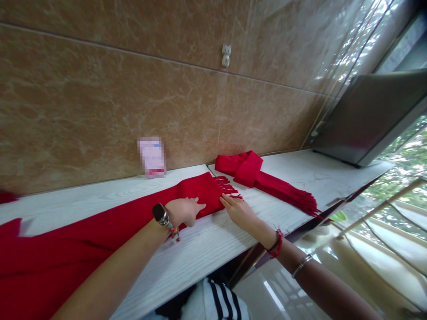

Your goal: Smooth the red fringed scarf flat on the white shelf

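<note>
A long red scarf lies stretched along the white wood-grain table, its fringed end near the middle. My left hand, with a watch and bead bracelet on the wrist, rests on the scarf close to that end, index finger stretched out and the other fingers curled. My right hand, with a red string bracelet, lies flat and open on the table, fingertips touching the fringe. A second red scarf, folded with its own fringe, lies further right on the table, apart from both hands.
A marbled brown wall runs behind the table, with a small white hook on it. A blurred pink card leans against the wall. A dark window frame stands at the right end. Shiny floor shows below the table edge.
</note>
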`<act>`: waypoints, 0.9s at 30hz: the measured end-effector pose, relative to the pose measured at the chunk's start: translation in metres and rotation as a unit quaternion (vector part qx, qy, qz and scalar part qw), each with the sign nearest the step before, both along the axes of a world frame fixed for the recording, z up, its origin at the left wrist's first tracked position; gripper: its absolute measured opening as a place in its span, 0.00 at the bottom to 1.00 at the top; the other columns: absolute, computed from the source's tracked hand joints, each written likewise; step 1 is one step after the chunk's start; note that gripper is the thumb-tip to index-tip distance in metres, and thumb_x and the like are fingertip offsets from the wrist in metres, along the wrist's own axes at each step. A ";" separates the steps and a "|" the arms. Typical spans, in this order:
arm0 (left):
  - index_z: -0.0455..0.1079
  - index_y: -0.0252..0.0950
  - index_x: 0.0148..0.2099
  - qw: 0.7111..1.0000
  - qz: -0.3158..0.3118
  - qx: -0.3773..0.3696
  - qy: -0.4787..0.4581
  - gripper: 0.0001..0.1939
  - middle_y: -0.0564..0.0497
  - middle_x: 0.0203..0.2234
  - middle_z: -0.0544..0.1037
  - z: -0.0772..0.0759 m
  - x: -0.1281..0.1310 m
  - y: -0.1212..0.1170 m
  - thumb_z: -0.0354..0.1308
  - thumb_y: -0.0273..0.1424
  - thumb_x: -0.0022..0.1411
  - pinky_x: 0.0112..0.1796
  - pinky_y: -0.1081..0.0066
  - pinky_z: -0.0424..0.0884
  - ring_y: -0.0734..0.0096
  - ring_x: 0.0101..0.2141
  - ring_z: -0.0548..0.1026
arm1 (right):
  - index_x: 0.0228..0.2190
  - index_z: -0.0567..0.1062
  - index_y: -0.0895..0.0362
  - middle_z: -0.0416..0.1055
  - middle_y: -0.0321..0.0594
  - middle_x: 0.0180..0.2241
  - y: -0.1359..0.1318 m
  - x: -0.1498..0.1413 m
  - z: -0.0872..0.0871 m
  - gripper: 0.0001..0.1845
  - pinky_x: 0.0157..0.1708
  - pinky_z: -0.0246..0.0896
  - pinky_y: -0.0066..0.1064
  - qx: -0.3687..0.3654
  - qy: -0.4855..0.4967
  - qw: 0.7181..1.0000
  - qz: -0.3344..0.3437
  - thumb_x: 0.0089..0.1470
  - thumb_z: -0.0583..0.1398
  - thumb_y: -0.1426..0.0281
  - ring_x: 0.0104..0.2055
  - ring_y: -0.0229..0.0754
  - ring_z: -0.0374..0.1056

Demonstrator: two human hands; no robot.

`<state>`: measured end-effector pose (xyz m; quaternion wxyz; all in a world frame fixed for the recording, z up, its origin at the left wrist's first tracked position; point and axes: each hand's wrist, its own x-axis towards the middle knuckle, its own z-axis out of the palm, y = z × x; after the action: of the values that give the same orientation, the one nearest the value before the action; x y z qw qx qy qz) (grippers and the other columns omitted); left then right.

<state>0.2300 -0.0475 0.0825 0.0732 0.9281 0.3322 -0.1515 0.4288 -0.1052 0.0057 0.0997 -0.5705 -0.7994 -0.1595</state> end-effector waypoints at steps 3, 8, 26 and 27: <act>0.55 0.40 0.60 0.999 0.006 -0.047 0.015 0.34 0.41 0.60 0.53 0.007 0.004 0.003 0.59 0.30 0.50 0.52 0.59 0.57 0.53 0.58 0.55 | 0.48 0.68 0.65 0.66 0.54 0.50 -0.001 0.004 0.001 0.23 0.48 0.62 0.36 -0.027 0.015 1.000 -0.001 0.51 0.48 0.84 0.50 0.47 0.65; 0.50 0.42 0.62 0.996 0.067 -0.018 -0.057 0.25 0.46 0.62 0.48 -0.002 0.008 0.017 0.39 0.39 0.65 0.54 0.49 0.48 0.54 0.61 0.42 | 0.46 0.70 0.63 0.67 0.51 0.49 0.011 0.007 0.022 0.18 0.52 0.57 0.36 -0.014 0.107 0.994 0.032 0.57 0.49 0.71 0.52 0.45 0.62; 0.36 0.40 0.65 0.983 0.144 0.030 -0.108 0.36 0.43 0.63 0.35 -0.065 0.011 0.055 0.33 0.52 0.61 0.52 0.46 0.48 0.44 0.60 0.38 | 0.49 0.68 0.59 0.60 0.54 0.54 0.052 0.004 0.022 0.18 0.50 0.54 0.54 -0.078 -0.089 0.992 0.038 0.58 0.51 0.67 0.58 0.54 0.52; 0.36 0.39 0.65 0.983 0.144 0.029 -0.109 0.37 0.43 0.63 0.35 -0.065 0.011 0.055 0.33 0.53 0.61 0.52 0.46 0.47 0.44 0.60 0.38 | 0.51 0.66 0.61 0.60 0.55 0.55 0.059 -0.002 0.024 0.20 0.51 0.53 0.52 -0.061 -0.070 0.995 0.032 0.59 0.50 0.67 0.59 0.54 0.52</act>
<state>0.2414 0.0072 0.0180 0.1035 0.8831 0.4569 -0.0274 0.4268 -0.0459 0.0301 0.0139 -0.5369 -0.8306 -0.1469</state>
